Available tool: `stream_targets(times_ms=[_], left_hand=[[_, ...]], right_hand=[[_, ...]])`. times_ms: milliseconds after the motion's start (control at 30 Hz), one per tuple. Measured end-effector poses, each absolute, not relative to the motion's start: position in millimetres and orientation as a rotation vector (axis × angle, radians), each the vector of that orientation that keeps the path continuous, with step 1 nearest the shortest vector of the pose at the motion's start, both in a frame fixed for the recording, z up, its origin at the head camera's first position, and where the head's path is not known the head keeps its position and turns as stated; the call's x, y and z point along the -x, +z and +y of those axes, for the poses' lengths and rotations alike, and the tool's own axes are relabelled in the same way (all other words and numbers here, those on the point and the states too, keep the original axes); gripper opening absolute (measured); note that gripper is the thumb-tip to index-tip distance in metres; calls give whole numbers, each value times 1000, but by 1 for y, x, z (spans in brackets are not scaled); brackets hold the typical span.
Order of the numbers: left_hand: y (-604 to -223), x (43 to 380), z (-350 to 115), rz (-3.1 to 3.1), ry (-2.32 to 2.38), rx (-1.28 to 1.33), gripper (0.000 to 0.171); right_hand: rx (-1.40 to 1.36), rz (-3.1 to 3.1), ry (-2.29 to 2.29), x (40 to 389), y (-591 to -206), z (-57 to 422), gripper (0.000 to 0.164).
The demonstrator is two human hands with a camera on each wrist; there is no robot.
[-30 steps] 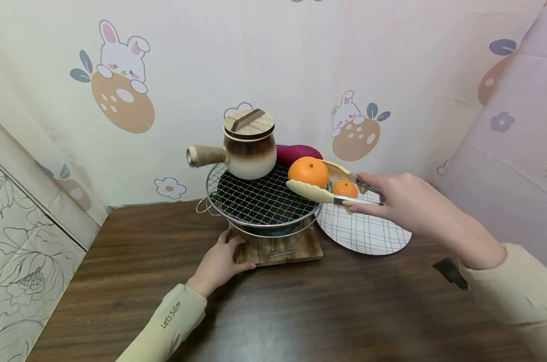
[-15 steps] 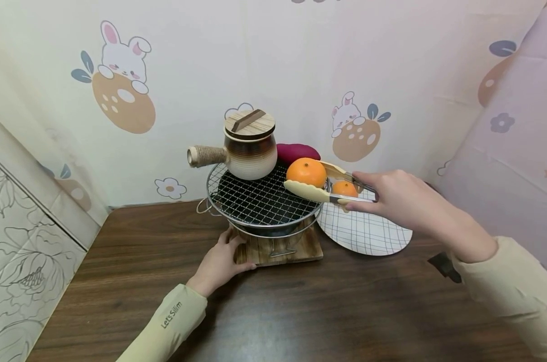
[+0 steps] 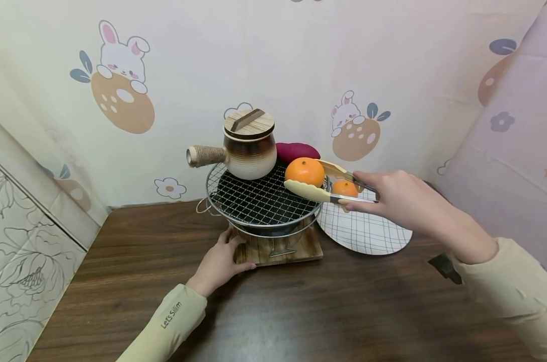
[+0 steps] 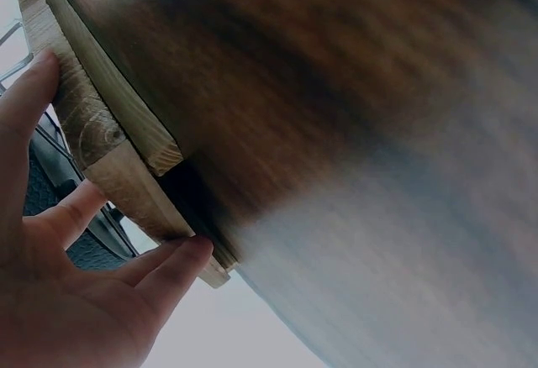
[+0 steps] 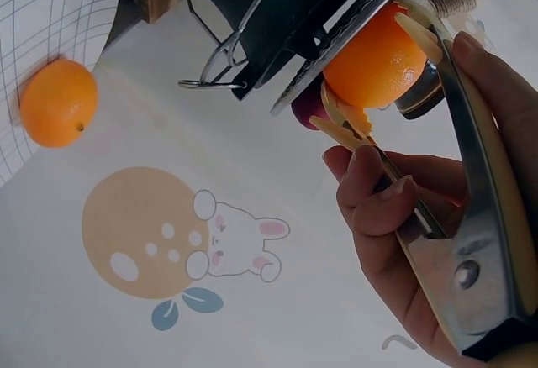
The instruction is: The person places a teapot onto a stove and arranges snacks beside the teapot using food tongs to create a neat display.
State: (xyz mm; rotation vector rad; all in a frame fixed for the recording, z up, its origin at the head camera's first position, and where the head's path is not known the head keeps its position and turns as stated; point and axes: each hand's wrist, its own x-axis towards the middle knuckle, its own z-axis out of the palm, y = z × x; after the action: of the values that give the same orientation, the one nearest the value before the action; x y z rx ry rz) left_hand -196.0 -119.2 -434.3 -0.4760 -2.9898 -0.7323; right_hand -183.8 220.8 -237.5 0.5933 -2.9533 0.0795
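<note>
My right hand (image 3: pixel 404 198) grips tongs (image 3: pixel 310 191) around an orange (image 3: pixel 304 171); my left hand (image 3: pixel 219 264) holds the board (image 3: pixel 307 246). The lidded pot (image 3: pixel 251 160) hides its contents; the plate (image 3: pixel 375 239) carries a second orange (image 5: pixel 59 102).

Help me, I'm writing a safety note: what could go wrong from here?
The orange between the tongs is round, so it could slip out and roll off the rack, whose rim is close by. The tongs' far arm might also nudge the purple item just behind.
</note>
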Motion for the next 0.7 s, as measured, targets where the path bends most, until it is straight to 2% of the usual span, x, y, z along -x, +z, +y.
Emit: stream_targets(times_ms=[700], left_hand=[[-433, 195, -119, -2987, -749, 479, 63]], right_hand=[[-585, -2875, 120, 176, -238, 232, 78]])
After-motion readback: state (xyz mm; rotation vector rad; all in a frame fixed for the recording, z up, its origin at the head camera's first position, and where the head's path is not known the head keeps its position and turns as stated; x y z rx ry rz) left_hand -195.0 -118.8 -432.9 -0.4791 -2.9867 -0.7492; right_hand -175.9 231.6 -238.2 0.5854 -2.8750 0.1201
